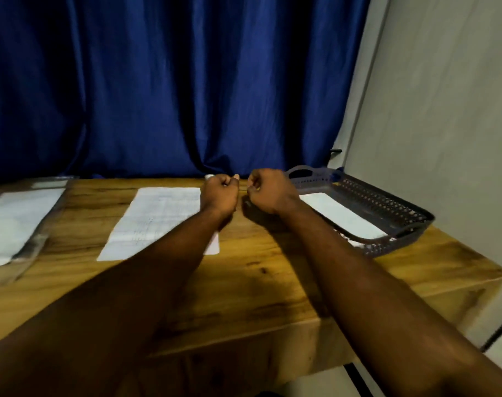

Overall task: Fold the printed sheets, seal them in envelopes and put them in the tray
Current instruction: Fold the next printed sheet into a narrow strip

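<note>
Left hand (219, 193) and right hand (268, 193) raised side by side above far edge of wooden bench (258, 282), both curled into fists; whether either pinches anything, cannot tell. Printed sheet (158, 219) flat on bench, partly under left forearm. Grey perforated tray (393, 207) at right, white envelope (341, 216) inside. Paper stack (12, 222) far left. Blue curtain (172, 81) behind.

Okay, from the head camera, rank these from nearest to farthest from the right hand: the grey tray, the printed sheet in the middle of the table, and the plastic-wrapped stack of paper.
1. Grey tray: just to the right of the right hand.
2. Printed sheet: to its left, past the left hand.
3. Plastic-wrapped stack of paper: at the table's far left edge.
</note>
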